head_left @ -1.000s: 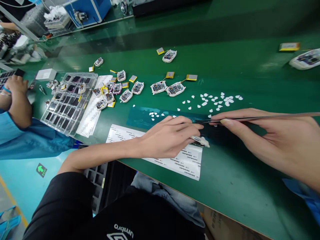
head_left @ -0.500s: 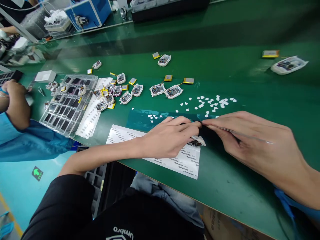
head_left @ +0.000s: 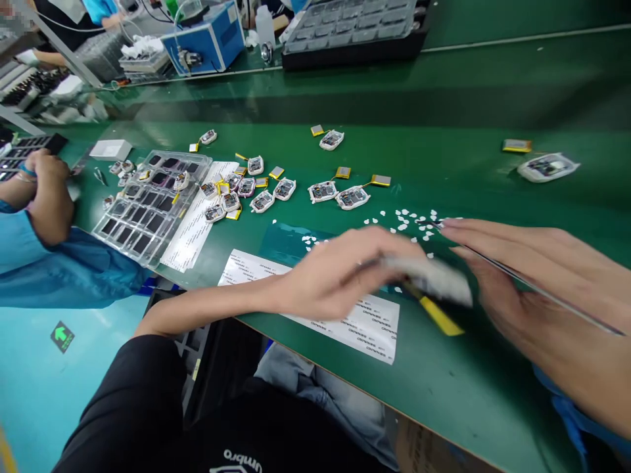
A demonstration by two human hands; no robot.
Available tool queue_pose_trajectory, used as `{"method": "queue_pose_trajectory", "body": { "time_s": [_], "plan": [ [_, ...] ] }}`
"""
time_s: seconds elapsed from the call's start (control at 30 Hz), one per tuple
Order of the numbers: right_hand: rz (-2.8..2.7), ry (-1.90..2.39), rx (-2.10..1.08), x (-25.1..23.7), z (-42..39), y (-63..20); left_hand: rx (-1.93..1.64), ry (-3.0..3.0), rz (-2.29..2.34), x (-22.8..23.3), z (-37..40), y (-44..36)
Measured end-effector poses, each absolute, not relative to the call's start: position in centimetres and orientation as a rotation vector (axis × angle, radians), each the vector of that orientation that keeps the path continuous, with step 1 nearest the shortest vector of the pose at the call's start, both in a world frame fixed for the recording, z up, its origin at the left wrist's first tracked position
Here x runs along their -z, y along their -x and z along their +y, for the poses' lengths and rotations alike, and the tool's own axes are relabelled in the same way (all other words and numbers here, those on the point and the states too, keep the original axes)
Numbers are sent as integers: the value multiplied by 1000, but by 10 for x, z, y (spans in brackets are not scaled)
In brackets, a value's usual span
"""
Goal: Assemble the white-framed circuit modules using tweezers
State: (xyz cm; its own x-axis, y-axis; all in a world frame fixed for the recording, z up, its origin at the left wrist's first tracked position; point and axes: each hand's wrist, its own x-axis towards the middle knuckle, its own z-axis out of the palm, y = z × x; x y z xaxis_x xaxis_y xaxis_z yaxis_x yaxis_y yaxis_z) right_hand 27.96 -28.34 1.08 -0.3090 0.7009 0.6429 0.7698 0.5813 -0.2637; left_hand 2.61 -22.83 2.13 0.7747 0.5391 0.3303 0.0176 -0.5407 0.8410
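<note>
The left hand [head_left: 340, 279] hovers just above the green desk [head_left: 468, 387], its grip closed on a small white watch-shaped casing [head_left: 434, 279] that is blurred; a flat yellow battery pack [head_left: 441, 320] hangs from that casing over the desk's near edge region. The right hand [head_left: 537, 295] pinches long thin metal tweezers [head_left: 497, 266], whose tips point left towards scattered small white sticker dots [head_left: 411, 220]. Beneath the left hand lies a white printed label sheet [head_left: 367, 325], touching a teal backing film [head_left: 286, 240]. Further left, loose white circuit-board casings with yellow batteries [head_left: 323, 192] lie near a clear plastic compartment tray [head_left: 148, 203]. A co-worker's forearm in a blue sleeve [head_left: 44, 263] rests at the desk's left end.
</note>
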Motion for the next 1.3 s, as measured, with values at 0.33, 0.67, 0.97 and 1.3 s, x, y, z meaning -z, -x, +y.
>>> {"method": "queue_pose_trajectory", "body": {
  "time_s": [0.33, 0.67, 0.97, 1.3],
  "plan": [
    [-2235, 1202, 195, -11, -315, -278, -505, -997, 705, -15, -222, -35],
    [-2451, 1090, 135, -17, -333, -277, -752, -1193, 786, -9, -227, -37],
    [-2483, 748, 447, 6, -315, -288, -744, -905, 829, -16, -231, -37],
    [-2423, 723, 445, 0, -311, -271, -738, -905, 812, -17, -234, -38]
  ]
}}
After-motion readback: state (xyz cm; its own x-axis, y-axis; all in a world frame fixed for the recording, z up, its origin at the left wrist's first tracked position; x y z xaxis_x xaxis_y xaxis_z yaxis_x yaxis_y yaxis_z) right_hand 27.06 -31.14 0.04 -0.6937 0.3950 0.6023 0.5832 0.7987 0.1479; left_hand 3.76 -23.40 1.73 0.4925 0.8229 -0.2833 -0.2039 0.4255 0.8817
